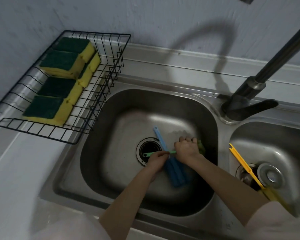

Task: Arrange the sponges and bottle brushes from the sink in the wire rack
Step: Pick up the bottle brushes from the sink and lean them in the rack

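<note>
Two bottle brushes lie crossed in the left sink basin (pixel 100 153) by the drain (pixel 148 151): my left hand (pixel 157 159) pinches the green brush (pixel 146 154) handle, my right hand (pixel 187 148) closes on its head, over the blue brush (pixel 176 177). I should lift them level, clear of the basin rim, toward the wire rack (pixel 100 87), whose right half stays free beside the sponges (pixel 59 84).

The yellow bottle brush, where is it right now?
In the head view, the yellow bottle brush lies in the right sink basin, handle up-left, crossing its drain, right of both hands.
</note>
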{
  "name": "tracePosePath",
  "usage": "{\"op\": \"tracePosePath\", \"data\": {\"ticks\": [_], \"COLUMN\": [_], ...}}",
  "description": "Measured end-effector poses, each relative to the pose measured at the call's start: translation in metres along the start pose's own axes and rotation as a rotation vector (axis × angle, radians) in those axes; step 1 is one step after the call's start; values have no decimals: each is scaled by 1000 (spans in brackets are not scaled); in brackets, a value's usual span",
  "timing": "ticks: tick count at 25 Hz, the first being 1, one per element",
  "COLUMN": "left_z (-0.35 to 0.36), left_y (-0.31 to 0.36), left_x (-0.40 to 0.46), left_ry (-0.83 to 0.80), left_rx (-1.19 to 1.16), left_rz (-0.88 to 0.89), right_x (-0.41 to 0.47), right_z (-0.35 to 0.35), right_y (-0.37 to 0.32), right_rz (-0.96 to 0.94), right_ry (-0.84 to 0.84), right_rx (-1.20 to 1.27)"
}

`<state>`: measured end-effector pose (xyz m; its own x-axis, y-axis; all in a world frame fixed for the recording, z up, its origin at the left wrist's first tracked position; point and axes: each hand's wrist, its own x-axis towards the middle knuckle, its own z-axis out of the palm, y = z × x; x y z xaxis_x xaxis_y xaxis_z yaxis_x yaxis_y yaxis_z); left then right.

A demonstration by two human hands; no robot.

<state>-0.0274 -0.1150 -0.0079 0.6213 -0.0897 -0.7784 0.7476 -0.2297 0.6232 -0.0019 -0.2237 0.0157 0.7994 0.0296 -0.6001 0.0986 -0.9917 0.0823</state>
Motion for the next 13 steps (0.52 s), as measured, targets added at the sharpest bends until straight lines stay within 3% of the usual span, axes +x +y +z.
{"op": "tracePosePath", "data": {"ticks": [3,13], "left_z": [-2,-8], "left_y": [0,0], "left_x": [-7,-27], "left_ry": [61,44], "left_rx": [-35,108], "left_rz": [27,142], "right_x": [-7,-26], "right_z": [-1,-13], "right_y": [-5,-15], "right_rz": [-4,-14], "right_ry": [5,-11], "right_rx": [20,79]}}
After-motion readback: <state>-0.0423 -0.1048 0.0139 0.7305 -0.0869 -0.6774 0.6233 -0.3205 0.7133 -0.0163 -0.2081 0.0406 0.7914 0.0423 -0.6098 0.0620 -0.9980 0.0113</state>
